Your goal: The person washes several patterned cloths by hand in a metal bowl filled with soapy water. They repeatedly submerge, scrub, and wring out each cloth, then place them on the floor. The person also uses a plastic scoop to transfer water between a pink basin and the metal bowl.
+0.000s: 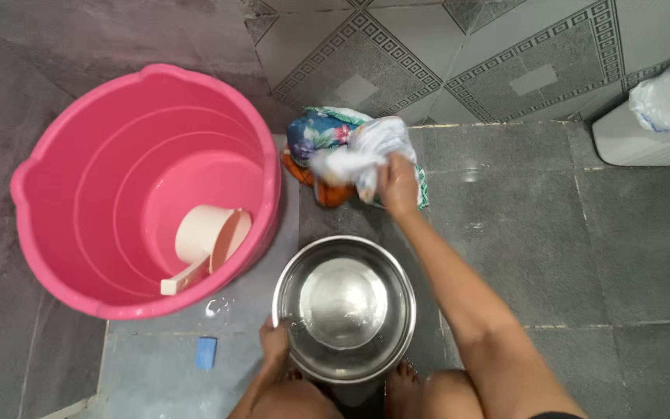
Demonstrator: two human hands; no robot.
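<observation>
While the right hand is reaching forward and closing its fingers on a white cloth, the left hand is gripping the near-left rim of the steel basin, thumb over the edge. The two hands are working well apart: one far, one near. The white cloth is lying on top of a heap of clothes, floral and orange pieces among them, resting on the floor against the foot of the patterned tile wall. From the basin, that heap is sitting straight ahead and slightly to the right, so the right arm is the nearer one by far; its forearm is running diagonally past the basin's right side. The gathered cloth is bunching with its long axis running roughly left to right across the view.

Edges and room: the pink tub, holding a cream scoop, is crowding the left side and nearly touching the basin. A blue soap bar is lying just left of the left hand. Grey floor to the right is offering the open space, up to a white container at the far right
</observation>
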